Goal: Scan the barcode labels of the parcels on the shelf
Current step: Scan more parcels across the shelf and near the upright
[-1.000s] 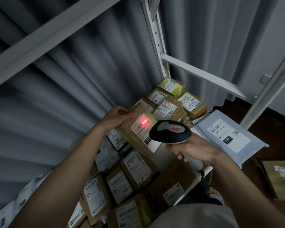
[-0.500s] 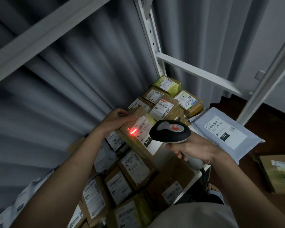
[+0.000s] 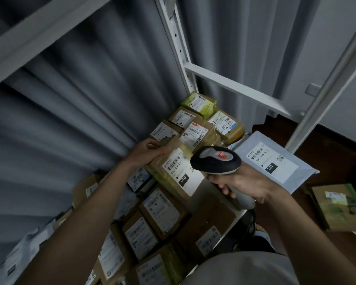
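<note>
Gone since 0.5 s ago is the red scan spot that lay on the label; the view has also slid a little, while both hands sit much as they did.

On the left, the left hand (image 3: 150, 150) curls over the far top edge of 1 brown parcel (image 3: 174, 171), tipping it so its label (image 3: 183, 169) faces up toward the scanner. That parcel rests among the others on the shelf (image 3: 239, 212), its long axis running from upper left to lower right.

Just right of it, the right hand (image 3: 245, 182) is wrapped round the handle of 1 scanner (image 3: 216, 162), whose head overlaps the label's right edge and points left at the barcode.

Farther right lies 1 grey mailer (image 3: 275, 161), label up. I count about 14 boxed parcels, some cut off.
</note>
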